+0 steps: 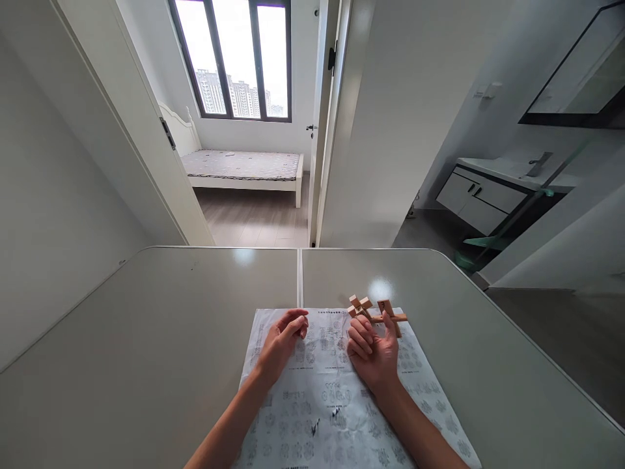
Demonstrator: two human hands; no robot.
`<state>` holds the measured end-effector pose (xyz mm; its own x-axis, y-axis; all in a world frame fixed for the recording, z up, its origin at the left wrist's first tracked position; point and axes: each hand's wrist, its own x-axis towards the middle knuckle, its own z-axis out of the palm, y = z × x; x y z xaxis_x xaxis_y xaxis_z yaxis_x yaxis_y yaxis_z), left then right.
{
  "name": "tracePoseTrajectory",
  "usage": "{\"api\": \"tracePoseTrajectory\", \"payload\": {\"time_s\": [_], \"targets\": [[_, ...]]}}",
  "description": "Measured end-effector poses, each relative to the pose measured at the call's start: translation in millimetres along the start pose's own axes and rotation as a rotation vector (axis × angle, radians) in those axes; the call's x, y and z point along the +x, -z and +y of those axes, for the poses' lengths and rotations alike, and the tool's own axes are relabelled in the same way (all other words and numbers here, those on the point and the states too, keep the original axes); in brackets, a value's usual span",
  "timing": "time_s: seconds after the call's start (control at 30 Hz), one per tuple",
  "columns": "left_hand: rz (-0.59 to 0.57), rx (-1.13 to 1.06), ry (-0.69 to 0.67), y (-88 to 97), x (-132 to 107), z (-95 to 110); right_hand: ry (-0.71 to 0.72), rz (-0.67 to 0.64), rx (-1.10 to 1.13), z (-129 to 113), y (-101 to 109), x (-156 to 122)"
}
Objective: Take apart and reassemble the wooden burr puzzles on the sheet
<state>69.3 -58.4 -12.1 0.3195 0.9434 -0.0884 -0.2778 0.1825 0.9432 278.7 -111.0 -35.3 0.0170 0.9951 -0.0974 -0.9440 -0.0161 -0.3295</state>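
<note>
My left hand [286, 337] rests over the upper left part of a printed paper sheet [317, 378], its fingers loosely bent and nothing visible in them. On the right, my right hand [375, 348] is turned palm up with its fingers curled in and its thumb raised. Just beyond its fingertips is a small interlocked wooden block puzzle [360, 305]. Crossed wooden sticks [385, 306] show behind the thumb, partly covered by it. Whether the hand grips any of this wood is hidden by the curled fingers.
The sheet lies on a glossy grey table [146, 339] with a seam down its middle. Past the far edge, a doorway leads to a bed [244, 166] under a window [239, 58]. A washbasin cabinet [483, 195] stands at the right.
</note>
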Motion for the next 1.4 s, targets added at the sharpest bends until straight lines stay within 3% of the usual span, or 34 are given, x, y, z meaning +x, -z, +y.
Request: {"api": "tracePoseTrajectory", "payload": {"time_s": [0.3, 0.57, 0.77, 0.93, 1.1, 1.23, 1.4], "targets": [[-0.001, -0.008, 0.011, 0.5, 0.1, 0.5, 0.035, 0.005, 0.087, -7.9, 10.2, 3.5], [0.000, 0.012, 0.007, 1.2, -0.3, 0.0, 0.145, 0.032, -0.032, -22.7, 11.8, 6.4], [0.008, 0.061, -0.003, -1.2, -0.5, 3.2, 0.198, 0.058, -0.272, -21.2, 3.7, 8.1], [-0.006, 0.105, -0.013, -0.9, -0.3, 2.6, 0.186, 0.092, -0.571, 4.0, 2.2, 7.3], [-0.029, 0.166, -0.040, -0.3, -2.6, 1.0, 0.184, 0.128, -0.849, 26.7, 14.8, 3.2], [-0.140, 0.394, -0.190, -7.5, -11.1, 0.4, 0.209, 0.097, -1.037, 31.2, 23.3, 1.0], [-0.244, 0.682, -0.413, -17.3, -21.1, -7.2, 0.232, -0.026, -1.223, 28.7, 18.8, -2.3]]}}
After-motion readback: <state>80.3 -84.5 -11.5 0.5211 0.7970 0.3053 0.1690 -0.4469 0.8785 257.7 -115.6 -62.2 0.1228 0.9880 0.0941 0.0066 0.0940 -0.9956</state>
